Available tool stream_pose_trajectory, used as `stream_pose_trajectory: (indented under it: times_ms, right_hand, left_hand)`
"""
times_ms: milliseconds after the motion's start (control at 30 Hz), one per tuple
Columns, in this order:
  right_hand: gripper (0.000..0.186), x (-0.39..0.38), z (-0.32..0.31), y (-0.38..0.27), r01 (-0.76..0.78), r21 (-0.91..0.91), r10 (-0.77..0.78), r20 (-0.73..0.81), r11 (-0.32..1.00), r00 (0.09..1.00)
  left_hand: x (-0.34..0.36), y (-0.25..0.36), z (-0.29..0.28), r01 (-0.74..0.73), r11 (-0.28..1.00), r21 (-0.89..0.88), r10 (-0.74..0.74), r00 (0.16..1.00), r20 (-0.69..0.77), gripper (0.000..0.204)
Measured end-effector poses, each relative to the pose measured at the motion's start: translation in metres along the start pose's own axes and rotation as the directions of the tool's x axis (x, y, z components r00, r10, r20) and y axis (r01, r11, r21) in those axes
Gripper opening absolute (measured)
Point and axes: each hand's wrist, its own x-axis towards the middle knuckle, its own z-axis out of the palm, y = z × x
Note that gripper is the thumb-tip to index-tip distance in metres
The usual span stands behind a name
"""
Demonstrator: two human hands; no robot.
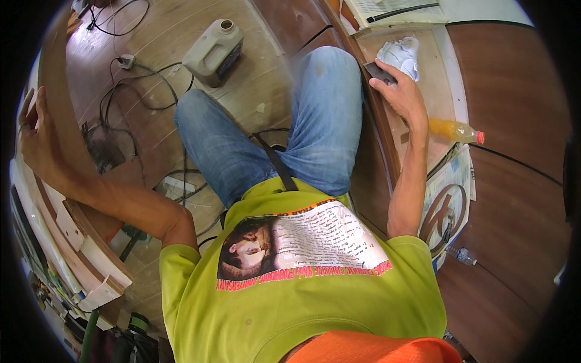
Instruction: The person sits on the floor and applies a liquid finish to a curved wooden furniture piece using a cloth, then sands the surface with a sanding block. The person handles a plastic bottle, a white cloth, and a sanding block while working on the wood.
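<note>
The right hand (404, 97) rests on the pale worktop (436, 72), fingers together and pressed onto a small dark flat block (380, 72) at the fingertips. A crumpled white cloth (402, 54) lies just beyond the fingertips, touching the block's far edge. A plastic bottle of orange liquid (455, 130) lies on its side just outside the right wrist. Beyond the cloth sits an open booklet (393, 9) with a dark pen across it.

The left hand (33, 130) is clamped on the edge of a curved wooden panel (60, 103), fingers wrapped over it. Inward of this hand, well apart on the floor, stand a grey jerrycan (213, 51) and loose black cables (130, 91).
</note>
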Motion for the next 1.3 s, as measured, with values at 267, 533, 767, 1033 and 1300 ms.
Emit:
stream_pose_trajectory:
  times_ms: [267,533,767,1033,1300]
  right_hand:
    - [0.057,0.002,0.004,0.004,0.054,0.012,-0.054,-0.017,0.998,0.998]
    - [0.058,0.004,0.006,0.006,0.102,-0.003,-0.102,-0.051,0.995,0.993]
    - [0.058,0.007,0.000,0.003,0.093,-0.040,-0.094,-0.027,0.995,0.995]
    - [0.057,0.015,-0.001,-0.001,0.105,-0.031,-0.106,-0.023,0.994,0.994]
    - [0.057,0.018,0.000,-0.008,0.099,-0.059,-0.101,-0.030,0.993,0.994]
  left_hand:
    - [0.003,-0.005,-0.003,0.025,0.999,-0.029,-0.025,0.999,0.021,0.040]
    - [-0.009,0.017,-0.003,-0.030,0.999,0.025,0.030,0.999,-0.025,0.040]
    - [-0.007,0.014,-0.001,-0.022,1.000,0.008,0.022,1.000,-0.013,0.043]
    - [-0.005,0.010,-0.001,-0.027,1.000,-0.016,0.026,0.999,-0.020,0.045]
    - [-0.006,0.016,-0.002,0.021,0.998,0.064,-0.020,1.000,-0.011,0.051]
